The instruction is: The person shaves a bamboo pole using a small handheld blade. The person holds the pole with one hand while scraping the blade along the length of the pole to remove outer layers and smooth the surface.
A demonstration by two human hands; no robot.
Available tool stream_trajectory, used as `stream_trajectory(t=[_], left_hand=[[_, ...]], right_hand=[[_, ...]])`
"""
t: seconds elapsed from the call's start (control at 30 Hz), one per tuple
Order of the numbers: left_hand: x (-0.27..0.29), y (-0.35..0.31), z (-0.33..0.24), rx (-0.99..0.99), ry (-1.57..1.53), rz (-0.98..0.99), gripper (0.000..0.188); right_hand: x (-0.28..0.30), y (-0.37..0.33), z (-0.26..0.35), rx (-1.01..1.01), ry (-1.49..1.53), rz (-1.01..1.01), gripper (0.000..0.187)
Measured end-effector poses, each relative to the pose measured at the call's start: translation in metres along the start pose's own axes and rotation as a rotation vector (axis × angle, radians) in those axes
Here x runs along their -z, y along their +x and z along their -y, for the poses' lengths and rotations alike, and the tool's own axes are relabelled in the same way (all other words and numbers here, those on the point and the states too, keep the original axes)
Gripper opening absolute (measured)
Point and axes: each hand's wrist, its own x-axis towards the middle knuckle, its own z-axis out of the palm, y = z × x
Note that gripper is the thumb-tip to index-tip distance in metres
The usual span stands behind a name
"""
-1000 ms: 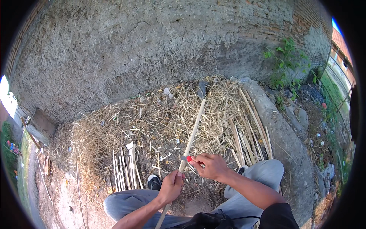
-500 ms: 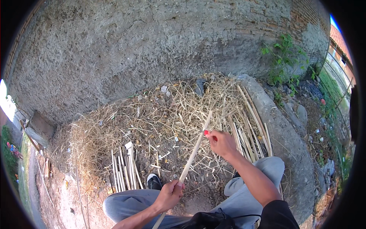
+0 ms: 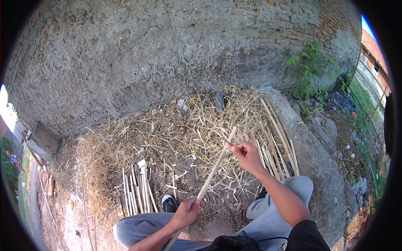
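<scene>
My left hand (image 3: 187, 213) is closed round the lower part of a long pale strip (image 3: 215, 167), which looks like split bamboo. The strip slants up and away from between my legs, its far end over the shavings. Near that far end, my right hand (image 3: 250, 160) is closed on a small red-handled knife (image 3: 230, 144). Its short dark blade lies at the strip's edge; whether it cuts in is too small to tell. Most of the handle is hidden by my fingers.
Curly shavings (image 3: 205, 121) cover the ground up to a rough wall (image 3: 167, 54). Bundles of strips lie by my left foot (image 3: 136, 190) and beside my right knee (image 3: 274, 154). A concrete ledge (image 3: 314, 167) runs along the right, with a green plant (image 3: 312, 65) beyond.
My right hand has shifted slightly right and down, and its fingers look more extended. The strip's far end has dipped a little. My left hand keeps its hold.
</scene>
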Motion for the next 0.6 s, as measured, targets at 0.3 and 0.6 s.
stream_trajectory(t=[0.3, 0.6], left_hand=[[-0.013, 0.003, -0.002, -0.176, 0.285, -0.184, 0.027], [-0.023, -0.011, -0.013, -0.183, 0.336, -0.195, 0.021]], right_hand=[[-0.027, -0.064, 0.031, 0.312, -0.323, 0.234, 0.023], [-0.013, -0.045, 0.017, 0.229, -0.441, 0.162, 0.022]])
